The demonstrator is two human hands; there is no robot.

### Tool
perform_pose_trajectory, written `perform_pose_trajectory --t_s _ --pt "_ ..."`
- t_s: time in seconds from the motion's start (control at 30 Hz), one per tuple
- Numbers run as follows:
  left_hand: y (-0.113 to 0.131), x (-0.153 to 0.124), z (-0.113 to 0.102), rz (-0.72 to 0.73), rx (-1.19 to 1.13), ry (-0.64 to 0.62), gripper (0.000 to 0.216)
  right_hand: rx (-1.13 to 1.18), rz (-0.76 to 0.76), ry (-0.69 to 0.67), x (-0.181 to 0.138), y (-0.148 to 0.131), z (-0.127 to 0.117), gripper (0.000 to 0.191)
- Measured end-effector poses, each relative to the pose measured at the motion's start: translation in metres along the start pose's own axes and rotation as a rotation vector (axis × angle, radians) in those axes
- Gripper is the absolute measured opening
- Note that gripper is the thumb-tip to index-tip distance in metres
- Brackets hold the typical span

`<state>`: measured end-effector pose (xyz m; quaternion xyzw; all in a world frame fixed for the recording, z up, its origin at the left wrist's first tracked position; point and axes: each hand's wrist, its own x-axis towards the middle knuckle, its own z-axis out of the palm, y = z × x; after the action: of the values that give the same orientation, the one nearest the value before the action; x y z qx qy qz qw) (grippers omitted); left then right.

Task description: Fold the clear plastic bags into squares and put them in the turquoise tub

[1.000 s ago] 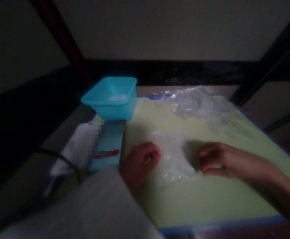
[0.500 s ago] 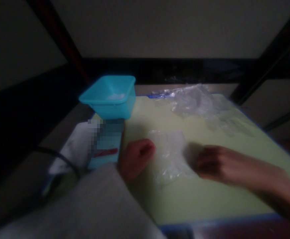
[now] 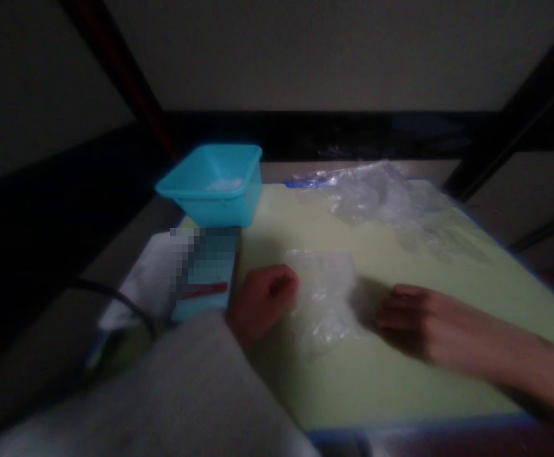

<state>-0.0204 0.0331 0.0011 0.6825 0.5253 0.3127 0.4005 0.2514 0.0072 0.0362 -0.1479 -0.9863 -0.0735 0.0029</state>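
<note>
A small clear plastic bag (image 3: 327, 295) lies flat on a pale green mat (image 3: 400, 374). My left hand (image 3: 260, 304), in a grey sleeve, rests curled in a loose fist at the bag's left edge, touching it. My right hand (image 3: 412, 320) lies on the mat at the bag's right edge with its fingers stretched toward the bag. The scene is dim and blurred, so I cannot see whether anything is pinched in the left hand.
A turquoise square tub (image 3: 214, 184) stands at the mat's far left corner. A blue box (image 3: 207, 273) lies on a white cloth (image 3: 150, 279) left of my left hand. Crumpled clear plastic (image 3: 391, 203) covers the mat's far right. A dark cable (image 3: 115, 301) curves at left.
My right hand has dropped lower and flattened, its fingers now stretched beside the bag. My left hand has turned slightly and closed more. The bag stays put.
</note>
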Motion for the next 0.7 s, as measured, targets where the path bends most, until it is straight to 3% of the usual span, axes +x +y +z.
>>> perform_pose_trajectory --t_s 0.3,0.47,0.7 --pt "0.0003 -0.0008 0.0008 0.018 0.007 0.005 0.019 0.078 0.009 0.054 -0.0005 0.005 0.0002 0.023" --pt "-0.0003 -0.0013 0.0013 0.027 -0.003 0.006 0.019 0.199 0.088 0.112 -0.0035 0.006 -0.0028 0.024" --pt "-0.0002 -0.0005 0.0014 0.028 0.013 0.02 0.017 0.335 0.117 0.079 -0.006 0.0085 -0.0007 0.019"
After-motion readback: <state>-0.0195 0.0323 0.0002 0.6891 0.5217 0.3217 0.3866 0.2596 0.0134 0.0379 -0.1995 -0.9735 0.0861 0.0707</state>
